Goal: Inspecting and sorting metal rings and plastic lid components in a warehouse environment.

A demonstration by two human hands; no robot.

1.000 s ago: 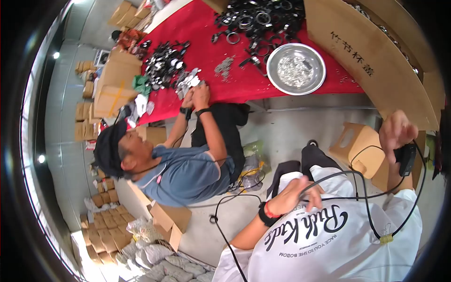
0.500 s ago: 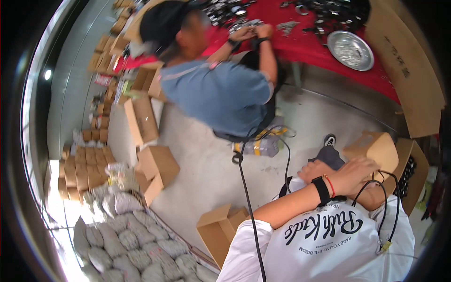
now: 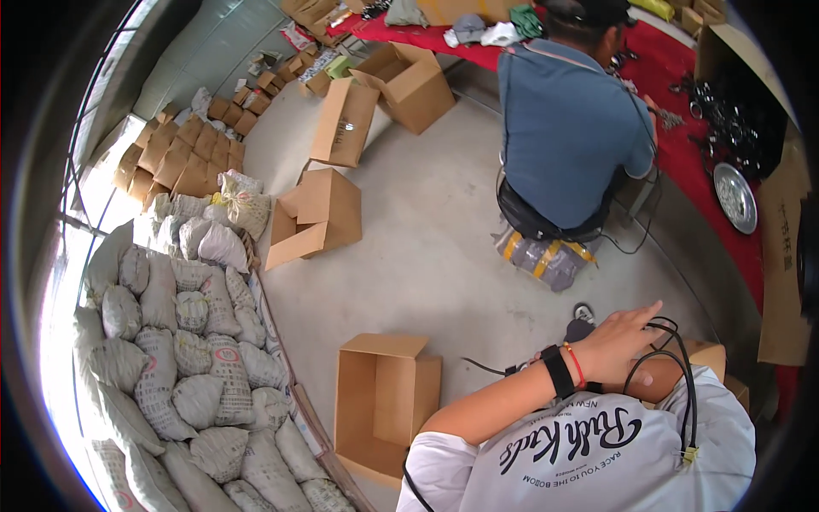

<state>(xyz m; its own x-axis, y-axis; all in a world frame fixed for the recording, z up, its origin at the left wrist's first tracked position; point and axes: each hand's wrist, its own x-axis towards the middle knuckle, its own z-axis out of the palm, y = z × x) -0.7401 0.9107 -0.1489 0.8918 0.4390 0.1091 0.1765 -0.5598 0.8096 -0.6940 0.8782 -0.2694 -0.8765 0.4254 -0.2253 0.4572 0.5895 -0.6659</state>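
While the left hand (image 3: 621, 343) lies flat, fingers loose, on the right forearm (image 3: 661, 375), black cables (image 3: 682, 375) loop just beside it over the white shirt (image 3: 597, 452). Right hand's grip is hidden, so its state cannot be told. Nearby, an open cardboard box (image 3: 384, 401) sits on the floor (image 3: 444, 282).

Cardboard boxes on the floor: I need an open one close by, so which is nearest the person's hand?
The open box standing just left of the left hand; the other boxes lie farther up the floor.

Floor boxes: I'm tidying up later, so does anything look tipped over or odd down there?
Yes. One open box lies tipped on its side with flaps splayed, near the sacks. A flattened box lies beyond it. The box nearest the left hand stands open.
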